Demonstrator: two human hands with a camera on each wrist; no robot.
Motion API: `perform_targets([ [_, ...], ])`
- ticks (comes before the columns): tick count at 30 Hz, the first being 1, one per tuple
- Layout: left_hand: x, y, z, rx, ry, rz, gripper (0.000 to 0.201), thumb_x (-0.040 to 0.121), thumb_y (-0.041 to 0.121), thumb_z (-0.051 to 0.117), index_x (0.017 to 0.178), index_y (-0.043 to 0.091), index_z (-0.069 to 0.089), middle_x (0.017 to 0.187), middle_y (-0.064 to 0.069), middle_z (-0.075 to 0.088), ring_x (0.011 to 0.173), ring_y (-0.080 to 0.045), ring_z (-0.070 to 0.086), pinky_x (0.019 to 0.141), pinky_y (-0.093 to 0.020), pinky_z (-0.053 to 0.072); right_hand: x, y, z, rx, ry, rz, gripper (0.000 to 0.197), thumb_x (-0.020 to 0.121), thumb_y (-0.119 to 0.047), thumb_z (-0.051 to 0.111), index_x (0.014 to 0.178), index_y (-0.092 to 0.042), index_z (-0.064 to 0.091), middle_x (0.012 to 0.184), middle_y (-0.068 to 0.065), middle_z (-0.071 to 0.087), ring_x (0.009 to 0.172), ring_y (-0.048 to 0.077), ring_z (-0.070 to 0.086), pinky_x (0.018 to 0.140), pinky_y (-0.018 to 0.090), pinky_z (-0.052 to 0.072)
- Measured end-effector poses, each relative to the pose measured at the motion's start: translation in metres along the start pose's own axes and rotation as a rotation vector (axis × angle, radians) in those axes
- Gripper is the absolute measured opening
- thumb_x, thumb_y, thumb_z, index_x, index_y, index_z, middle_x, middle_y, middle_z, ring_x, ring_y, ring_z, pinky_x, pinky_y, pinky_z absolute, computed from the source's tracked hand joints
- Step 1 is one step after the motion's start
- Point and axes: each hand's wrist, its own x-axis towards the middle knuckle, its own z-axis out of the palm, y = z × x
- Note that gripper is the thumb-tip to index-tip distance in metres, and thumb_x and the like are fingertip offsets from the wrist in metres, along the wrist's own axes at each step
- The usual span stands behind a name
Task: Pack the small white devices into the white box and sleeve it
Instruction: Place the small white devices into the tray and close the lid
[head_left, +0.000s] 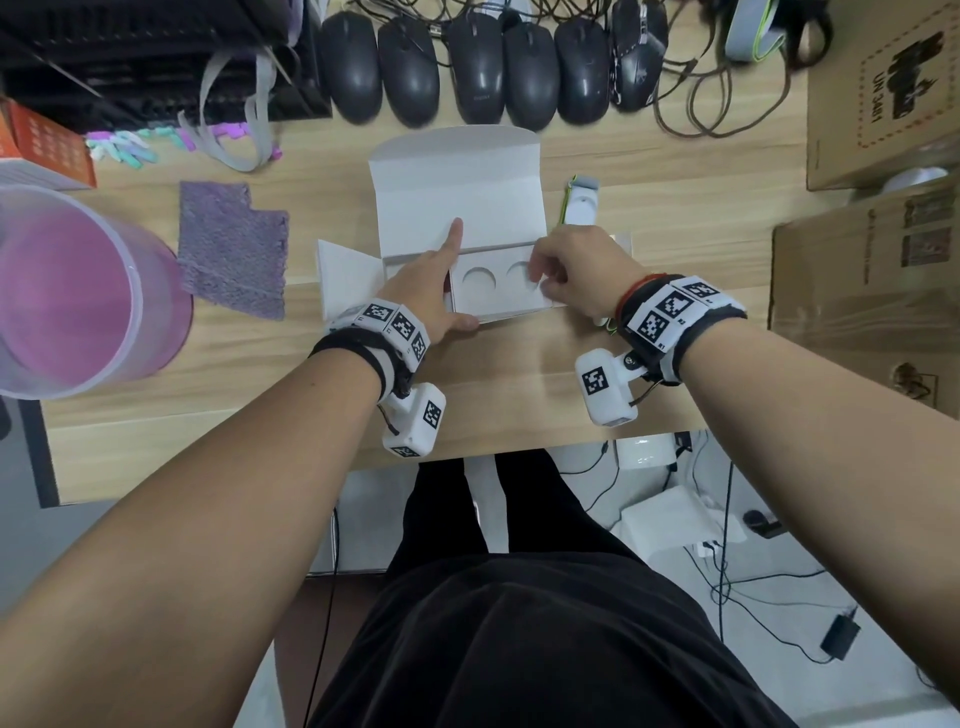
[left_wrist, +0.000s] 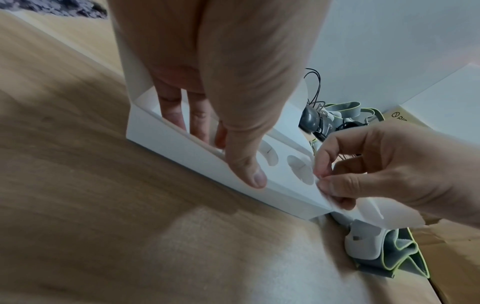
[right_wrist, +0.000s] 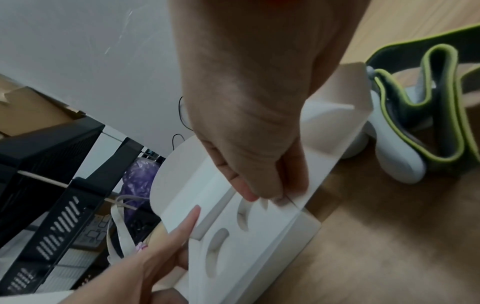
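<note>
Soft, even light is falling on the surface (head_left: 519, 374), and the white box (head_left: 457, 197) is glowing pale without glare. The head view is bending at its edges, far from the box. In the left wrist view, the left hand (left_wrist: 221, 72) and right hand (left_wrist: 389, 164) are throwing soft shadows in front of the box. In the right wrist view, the box's surroundings are smearing and the black rack (right_wrist: 52, 164) behind it is sitting dim.

Box (head_left: 457, 176) between cloth (head_left: 231, 249) and device (head_left: 582, 203)
</note>
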Motion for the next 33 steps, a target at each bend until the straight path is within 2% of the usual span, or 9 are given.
perform_targets([
  [3,-0.001,0.000,-0.002,-0.027,0.006,0.000,0.120,0.079,0.042,0.082,0.159,0.034,-0.007,0.152,-0.004,0.045,0.137,-0.026,0.044,0.113,-0.040,0.037,0.002,0.004,0.001,0.012,-0.054,0.042,0.029,0.070,-0.018,0.086,0.093,-0.015,0.069,0.087,0.000,0.050,0.082,0.021,0.055,0.070,0.027,0.037],
  [6,-0.003,0.000,-0.004,-0.025,-0.016,0.004,0.131,0.070,0.053,0.085,0.159,0.034,-0.009,0.145,-0.005,0.050,0.131,-0.027,0.048,0.110,-0.041,0.041,0.004,0.003,0.006,0.036,-0.025,0.099,0.030,0.068,-0.018,0.088,0.091,-0.017,0.069,0.087,0.001,0.051,0.085,0.019,0.054,0.072,0.027,0.037],
  [10,-0.005,0.001,-0.005,-0.003,-0.019,-0.007,0.130,0.072,0.041,0.088,0.158,0.037,-0.011,0.150,-0.003,0.046,0.135,-0.026,0.047,0.109,-0.039,0.042,0.006,-0.002,0.006,0.077,0.015,0.169,0.017,0.074,-0.015,0.083,0.085,-0.017,0.071,0.079,-0.001,0.057,0.076,0.018,0.056,0.058,0.021,0.036],
  [14,-0.008,0.004,-0.006,-0.018,0.012,-0.007,0.126,0.076,0.039,0.086,0.158,0.038,-0.009,0.148,-0.003,0.048,0.130,-0.026,0.050,0.107,-0.039,0.044,0.007,-0.002,-0.004,0.161,0.083,0.192,0.017,0.077,-0.023,0.080,0.087,-0.015,0.069,0.077,-0.004,0.061,0.074,0.014,0.056,0.068,0.027,0.047],
  [18,-0.012,0.009,-0.008,-0.038,0.089,-0.004,0.120,0.074,0.042,0.086,0.160,0.035,0.003,0.126,-0.002,0.056,0.114,-0.026,0.056,0.101,-0.043,0.047,0.021,0.015,-0.027,0.287,0.490,0.519,0.035,0.079,-0.029,0.069,0.106,-0.009,0.059,0.101,0.004,0.063,0.089,0.022,0.057,0.075,0.028,0.042],
  [21,-0.016,0.011,-0.009,-0.072,0.147,-0.004,0.110,0.077,0.039,0.085,0.159,0.035,0.013,0.121,-0.001,0.058,0.106,-0.022,0.059,0.098,-0.041,0.049,0.031,0.020,-0.029,0.249,0.312,0.714,0.055,0.078,-0.040,0.072,0.115,-0.004,0.054,0.112,0.013,0.064,0.101,0.032,0.063,0.076,0.035,0.049],
  [24,-0.020,0.008,-0.007,-0.063,0.169,-0.013,0.102,0.083,0.035,0.080,0.159,0.036,0.013,0.115,-0.002,0.057,0.099,-0.022,0.059,0.094,-0.040,0.050,0.034,0.021,-0.027,0.213,0.200,0.692,0.040,0.079,-0.044,0.071,0.096,-0.010,0.060,0.094,0.012,0.063,0.091,0.030,0.062,0.063,0.028,0.041],
  [29,-0.022,0.003,-0.002,-0.130,0.148,-0.008,0.104,0.087,0.025,0.077,0.160,0.037,0.003,0.112,-0.004,0.055,0.090,-0.018,0.052,0.093,-0.031,0.045,0.029,0.019,-0.029,0.376,0.345,0.643,0.032,0.079,-0.034,0.069,0.099,-0.009,0.069,0.098,0.003,0.069,0.097,0.022,0.062,0.084,0.028,0.050],
  [33,-0.019,0.004,-0.003,-0.175,0.124,-0.033,0.106,0.086,0.022,0.079,0.159,0.039,0.003,0.109,0.000,0.053,0.090,-0.016,0.051,0.089,-0.025,0.040,0.022,0.016,-0.037,0.398,0.513,0.518,0.022,0.084,-0.020,0.053,0.086,-0.008,0.071,0.087,0.005,0.073,0.087,0.023,0.067,0.081,0.034,0.055],
])
